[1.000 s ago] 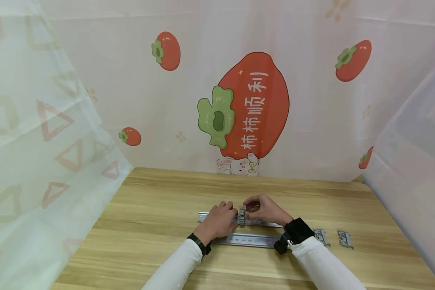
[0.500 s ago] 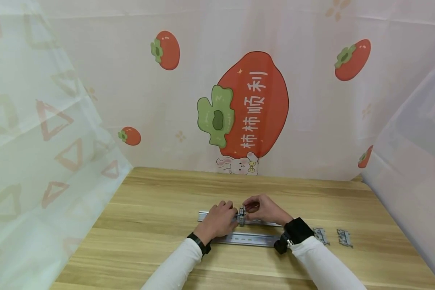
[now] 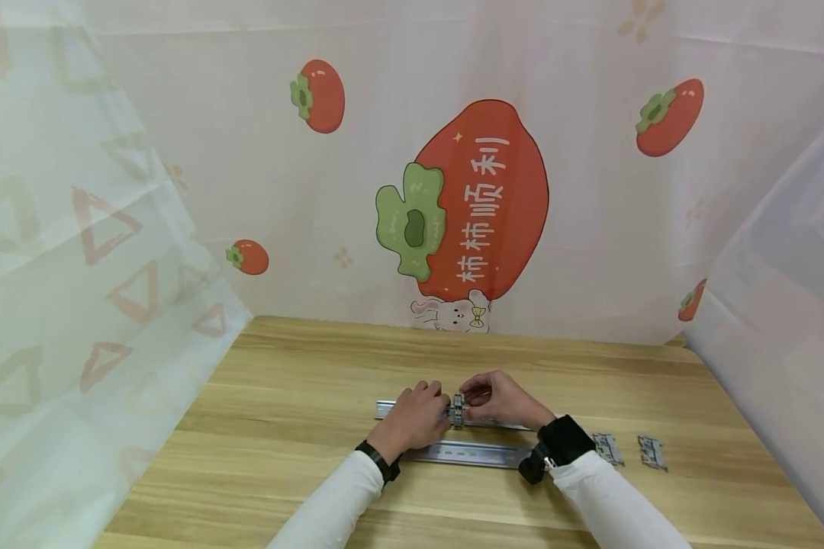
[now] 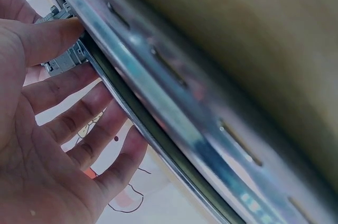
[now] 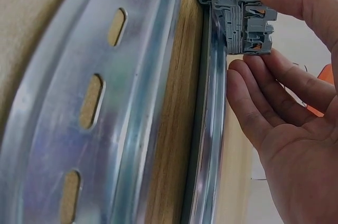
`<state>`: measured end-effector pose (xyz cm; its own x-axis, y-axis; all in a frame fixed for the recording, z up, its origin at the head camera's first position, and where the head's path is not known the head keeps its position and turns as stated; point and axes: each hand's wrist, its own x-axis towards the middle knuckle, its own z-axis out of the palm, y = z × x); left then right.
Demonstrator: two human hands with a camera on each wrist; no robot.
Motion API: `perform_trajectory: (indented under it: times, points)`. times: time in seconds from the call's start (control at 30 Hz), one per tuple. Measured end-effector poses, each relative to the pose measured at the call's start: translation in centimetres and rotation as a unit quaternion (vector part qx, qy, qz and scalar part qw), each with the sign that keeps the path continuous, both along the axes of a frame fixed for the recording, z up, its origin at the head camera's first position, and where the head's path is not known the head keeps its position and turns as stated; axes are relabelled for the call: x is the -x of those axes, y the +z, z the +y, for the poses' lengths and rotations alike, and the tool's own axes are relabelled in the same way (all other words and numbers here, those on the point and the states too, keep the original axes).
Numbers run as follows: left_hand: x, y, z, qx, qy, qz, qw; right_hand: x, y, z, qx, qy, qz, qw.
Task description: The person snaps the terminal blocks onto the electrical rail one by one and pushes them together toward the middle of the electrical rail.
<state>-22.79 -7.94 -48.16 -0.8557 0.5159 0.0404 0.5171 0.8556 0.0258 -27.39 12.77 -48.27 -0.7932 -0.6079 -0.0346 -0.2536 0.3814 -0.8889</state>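
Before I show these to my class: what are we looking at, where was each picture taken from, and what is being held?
No machine here: a person works with two bare hands at a wooden table. The wide picture comes from a camera on the person's head; the two close-ups come from cameras strapped to each wrist.

Two slotted metal rails lie side by side: the far rail and the near rail. A small grey plastic terminal block sits on the far rail. The right hand has its grip on the block, thumb and fingers around it. The left hand rests on the far rail, fingertips touching the block's other side.

Two more loose blocks lie on the table to the right.
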Motion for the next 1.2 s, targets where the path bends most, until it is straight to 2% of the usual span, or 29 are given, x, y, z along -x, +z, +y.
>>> perform_trajectory:
  times: [1.2]
  points:
    - [0.13, -0.11, 0.18, -0.001, 0.001, 0.01, 0.9999, -0.27, 0.09, 0.15, -0.003, 0.01, 0.0, 1.0]
